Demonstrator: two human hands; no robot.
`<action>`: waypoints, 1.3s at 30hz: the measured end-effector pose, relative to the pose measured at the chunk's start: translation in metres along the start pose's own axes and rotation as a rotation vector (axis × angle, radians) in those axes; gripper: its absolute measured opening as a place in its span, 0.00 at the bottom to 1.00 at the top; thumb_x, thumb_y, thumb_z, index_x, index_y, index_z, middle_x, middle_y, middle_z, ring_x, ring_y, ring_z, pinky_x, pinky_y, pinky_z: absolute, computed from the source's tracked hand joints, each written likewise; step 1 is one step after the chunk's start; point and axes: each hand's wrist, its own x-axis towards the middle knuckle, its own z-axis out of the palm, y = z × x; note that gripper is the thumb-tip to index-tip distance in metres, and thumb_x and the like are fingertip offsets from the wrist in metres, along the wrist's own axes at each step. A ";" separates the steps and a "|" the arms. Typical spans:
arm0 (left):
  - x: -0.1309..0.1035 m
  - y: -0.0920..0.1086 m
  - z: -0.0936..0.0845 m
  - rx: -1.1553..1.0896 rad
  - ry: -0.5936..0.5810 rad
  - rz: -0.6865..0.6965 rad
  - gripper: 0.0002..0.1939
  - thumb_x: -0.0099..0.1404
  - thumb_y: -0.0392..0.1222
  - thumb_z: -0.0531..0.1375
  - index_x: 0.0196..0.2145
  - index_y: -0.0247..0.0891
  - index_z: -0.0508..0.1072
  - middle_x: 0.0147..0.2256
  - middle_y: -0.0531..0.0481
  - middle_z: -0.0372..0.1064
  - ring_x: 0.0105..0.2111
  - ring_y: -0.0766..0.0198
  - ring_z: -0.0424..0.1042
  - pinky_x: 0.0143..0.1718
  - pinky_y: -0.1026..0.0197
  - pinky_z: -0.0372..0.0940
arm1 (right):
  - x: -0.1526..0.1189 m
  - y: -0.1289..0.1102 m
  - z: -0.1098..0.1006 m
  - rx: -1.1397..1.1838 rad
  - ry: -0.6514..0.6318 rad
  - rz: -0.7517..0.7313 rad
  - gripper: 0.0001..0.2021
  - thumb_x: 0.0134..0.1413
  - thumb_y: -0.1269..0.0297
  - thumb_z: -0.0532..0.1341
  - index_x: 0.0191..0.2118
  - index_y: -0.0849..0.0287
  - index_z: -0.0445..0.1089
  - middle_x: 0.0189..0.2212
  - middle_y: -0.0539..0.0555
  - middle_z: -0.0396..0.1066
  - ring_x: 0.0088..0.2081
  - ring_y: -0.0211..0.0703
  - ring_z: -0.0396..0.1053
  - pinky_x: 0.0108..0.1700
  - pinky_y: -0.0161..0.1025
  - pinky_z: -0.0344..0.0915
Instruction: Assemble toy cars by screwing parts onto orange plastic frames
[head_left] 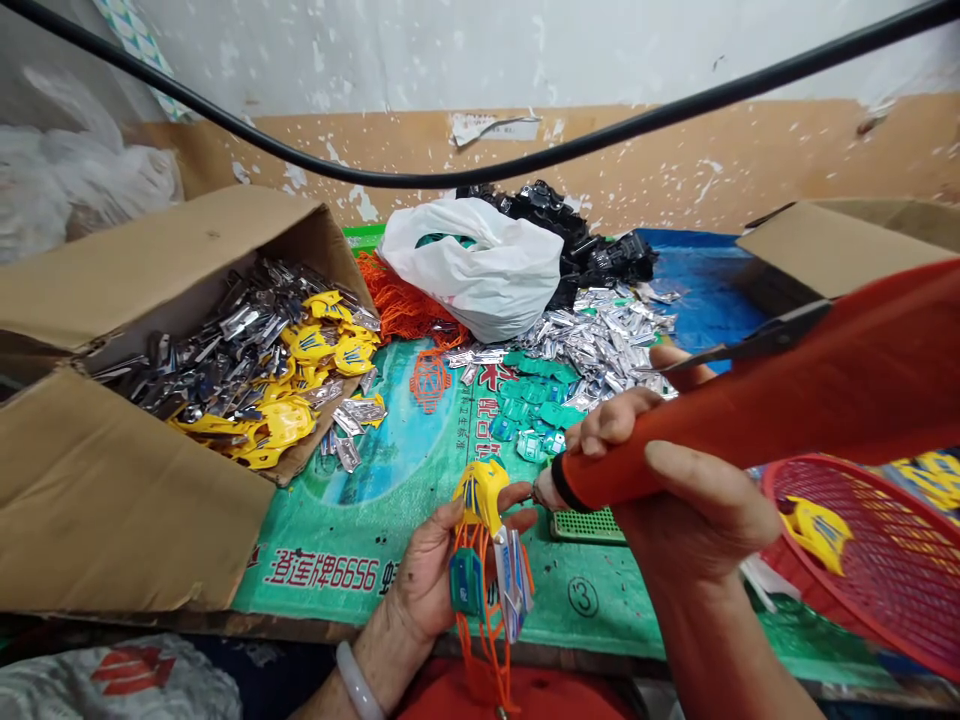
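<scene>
My left hand (431,565) is closed around a yellow plastic piece (481,492) with dark blue markings. From it hang orange netting (491,640), a teal plastic piece (468,582) and a silver piece (513,585). In my right hand (705,500) is a thick red power screwdriver (772,390) with a black ring and a lever along its top. Its tip points left, close beside the yellow piece and the left fingertips; whether they touch, I cannot tell. Teal pieces (536,395) lie on the table behind my hands.
At left, a cardboard box (142,490) spills silver and yellow pieces (285,420). A white plastic bag (480,270), orange netting (401,300), silver pieces (600,335) and black parts (555,215) are behind. A red basket (870,620) stands right. A black cable (442,181) crosses overhead.
</scene>
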 end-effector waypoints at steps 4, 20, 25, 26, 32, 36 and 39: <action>0.000 -0.002 -0.001 0.008 -0.011 0.001 0.19 0.58 0.40 0.64 0.47 0.30 0.76 0.41 0.41 0.79 0.40 0.55 0.78 0.37 0.63 0.72 | -0.002 0.000 -0.001 0.015 -0.019 0.016 0.21 0.41 0.68 0.68 0.44 0.46 0.71 0.24 0.46 0.70 0.26 0.38 0.68 0.31 0.39 0.68; 0.003 -0.006 0.008 0.069 0.106 0.044 0.13 0.57 0.38 0.63 0.40 0.28 0.78 0.37 0.40 0.80 0.35 0.57 0.79 0.36 0.63 0.73 | -0.004 -0.002 -0.003 -0.032 -0.021 0.015 0.22 0.41 0.65 0.69 0.46 0.46 0.71 0.25 0.46 0.69 0.26 0.39 0.68 0.31 0.41 0.68; 0.003 -0.006 0.008 0.109 0.137 0.076 0.19 0.55 0.38 0.66 0.44 0.28 0.76 0.34 0.43 0.80 0.34 0.56 0.79 0.35 0.62 0.73 | -0.005 -0.001 -0.004 -0.024 -0.022 0.025 0.22 0.41 0.66 0.70 0.46 0.45 0.71 0.25 0.46 0.70 0.26 0.40 0.67 0.31 0.41 0.68; 0.003 -0.006 0.008 0.115 0.141 0.077 0.20 0.54 0.38 0.66 0.44 0.28 0.76 0.34 0.43 0.80 0.33 0.56 0.79 0.34 0.63 0.72 | -0.005 0.000 -0.004 -0.029 -0.023 0.021 0.22 0.40 0.66 0.70 0.45 0.45 0.71 0.25 0.46 0.70 0.26 0.40 0.67 0.31 0.41 0.68; 0.003 -0.008 0.008 0.149 0.168 0.095 0.23 0.54 0.38 0.66 0.48 0.28 0.73 0.32 0.45 0.80 0.36 0.54 0.79 0.42 0.58 0.71 | -0.005 0.001 -0.005 -0.069 -0.023 0.019 0.23 0.39 0.64 0.71 0.46 0.46 0.70 0.24 0.46 0.69 0.25 0.39 0.67 0.29 0.41 0.68; 0.003 -0.009 0.012 0.196 0.198 0.107 0.25 0.53 0.40 0.66 0.48 0.28 0.73 0.31 0.44 0.80 0.40 0.50 0.77 0.46 0.54 0.69 | -0.007 0.002 -0.004 -0.101 -0.012 0.027 0.22 0.39 0.65 0.71 0.45 0.47 0.70 0.25 0.46 0.69 0.26 0.39 0.68 0.29 0.40 0.69; 0.002 -0.010 0.015 0.246 0.234 0.151 0.21 0.53 0.39 0.67 0.44 0.28 0.75 0.29 0.45 0.79 0.40 0.50 0.77 0.47 0.53 0.69 | -0.010 0.003 -0.002 -0.109 0.014 0.034 0.23 0.39 0.66 0.71 0.44 0.47 0.70 0.25 0.46 0.70 0.26 0.39 0.68 0.29 0.39 0.69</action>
